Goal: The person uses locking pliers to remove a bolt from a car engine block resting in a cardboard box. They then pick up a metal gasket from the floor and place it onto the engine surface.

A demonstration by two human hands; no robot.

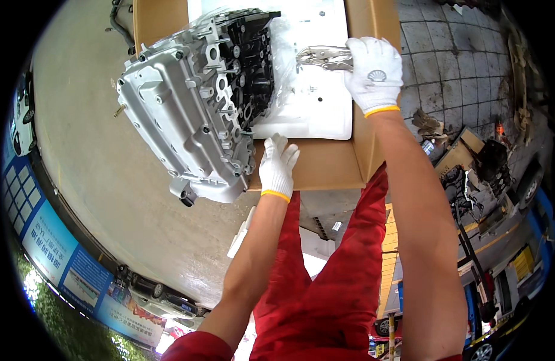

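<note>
My right hand [374,73], in a white knit glove with a yellow cuff, is closed around the handles of silvery locking pliers [325,57]. The pliers' jaws point left, over the white foam sheet [334,114] in the carton. To the left stands an engine [169,114] with a silver ribbed cover, a row of round ports and a black side. Gloved the same way, my left hand [277,168] is by the engine's near corner, fingers stretched and thumb apart, holding nothing. Whether its fingertips touch the engine or only the carton, I cannot tell.
Around the foam rises the open cardboard box [313,165]. Clear plastic film [283,66] lies between engine and foam. Engine parts [464,186] and a cardboard piece [461,153] litter the tiled floor at right. Parked cars [160,298] and blue boards [49,234] stand at left.
</note>
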